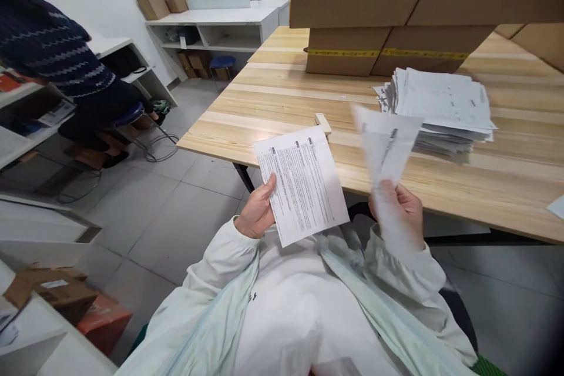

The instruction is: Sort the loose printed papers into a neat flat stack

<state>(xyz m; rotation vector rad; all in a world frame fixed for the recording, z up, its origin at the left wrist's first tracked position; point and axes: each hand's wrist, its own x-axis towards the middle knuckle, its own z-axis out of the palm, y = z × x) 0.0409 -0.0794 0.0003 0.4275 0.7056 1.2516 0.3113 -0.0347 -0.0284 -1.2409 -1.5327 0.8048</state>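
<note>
Above the lap, the left hand [258, 211] is pinching a flat white printed paper sheet [302, 183] by its lower left edge, held tilted. Beside it, the right hand [399, 214] is gripping a second white sheet, blurred [385, 150], standing upright. Behind both, a thick uneven stack of white papers [440, 108] is lying on the pale striped wooden worktop [273, 100], near a brown cardboard box with yellow tape [388, 50]. A small cream stapler-like object [323, 123] is resting just behind the printed sheet.
</note>
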